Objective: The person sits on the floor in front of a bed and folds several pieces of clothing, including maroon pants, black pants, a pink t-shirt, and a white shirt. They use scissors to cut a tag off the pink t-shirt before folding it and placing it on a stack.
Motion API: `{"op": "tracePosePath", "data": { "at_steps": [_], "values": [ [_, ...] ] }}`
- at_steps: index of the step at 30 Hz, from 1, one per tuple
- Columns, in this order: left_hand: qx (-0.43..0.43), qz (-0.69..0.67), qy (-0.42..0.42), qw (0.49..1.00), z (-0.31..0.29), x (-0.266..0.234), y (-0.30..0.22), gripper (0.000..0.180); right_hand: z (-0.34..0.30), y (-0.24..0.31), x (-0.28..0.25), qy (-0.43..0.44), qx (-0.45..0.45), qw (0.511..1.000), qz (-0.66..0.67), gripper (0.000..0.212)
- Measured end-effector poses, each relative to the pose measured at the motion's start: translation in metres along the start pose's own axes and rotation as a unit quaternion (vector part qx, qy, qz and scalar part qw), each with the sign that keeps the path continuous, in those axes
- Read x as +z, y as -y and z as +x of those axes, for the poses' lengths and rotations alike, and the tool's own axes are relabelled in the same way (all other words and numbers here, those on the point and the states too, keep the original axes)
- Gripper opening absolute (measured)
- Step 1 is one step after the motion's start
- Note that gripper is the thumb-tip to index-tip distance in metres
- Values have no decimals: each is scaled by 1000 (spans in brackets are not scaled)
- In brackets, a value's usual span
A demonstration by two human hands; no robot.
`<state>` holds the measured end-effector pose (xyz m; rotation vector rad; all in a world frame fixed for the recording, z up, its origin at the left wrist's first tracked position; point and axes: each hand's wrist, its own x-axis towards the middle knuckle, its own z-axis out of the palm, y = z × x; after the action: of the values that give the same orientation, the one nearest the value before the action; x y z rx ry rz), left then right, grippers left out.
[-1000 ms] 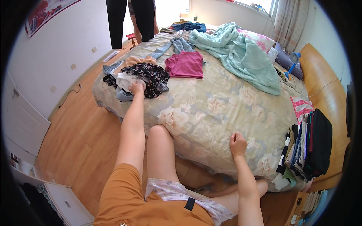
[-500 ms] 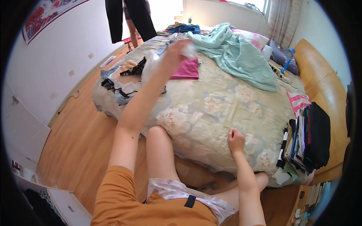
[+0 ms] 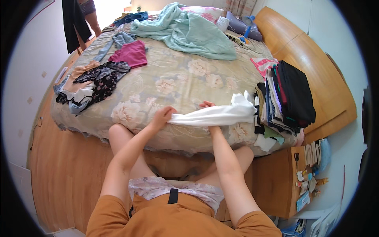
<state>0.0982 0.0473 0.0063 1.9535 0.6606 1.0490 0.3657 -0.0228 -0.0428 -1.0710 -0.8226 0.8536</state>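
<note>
A white garment (image 3: 227, 115) stretches sideways above the near edge of the bed. My left hand (image 3: 162, 117) is closed around its gathered left end. Its loose, bunched end lies toward the folded stack on the right. The cloth passes over my right hand (image 3: 207, 104), covering the palm and wrist. Only the fingers show past the far edge of the cloth, slightly bent and apart. What kind of garment it is cannot be made out.
Folded clothes (image 3: 290, 94) stand stacked at the right by the wooden headboard (image 3: 335, 87). Loose clothes (image 3: 98, 81) and a magenta garment (image 3: 134, 54) lie on the left. A mint quilt (image 3: 185, 33) covers the far side. A person (image 3: 89, 15) holding black trousers (image 3: 73, 27) stands far left.
My left hand has brought the white garment from the pile at the left to in front of me. My right hand, earlier a fist on the bed, is now under the cloth. The view has swung right.
</note>
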Motion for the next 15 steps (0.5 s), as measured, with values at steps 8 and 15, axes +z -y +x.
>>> {"op": "tracePosePath", "data": {
  "at_steps": [8, 15],
  "values": [
    [-11, 74, -67, 995, -5, -33, 24, 11, -36, 41, -15, 13, 81, 900, 428, 40],
    [-134, 116, -410, 895, 4, -172, 74, 20, -41, 42, -21, -36, 37, 892, 450, 48]
  ]
}}
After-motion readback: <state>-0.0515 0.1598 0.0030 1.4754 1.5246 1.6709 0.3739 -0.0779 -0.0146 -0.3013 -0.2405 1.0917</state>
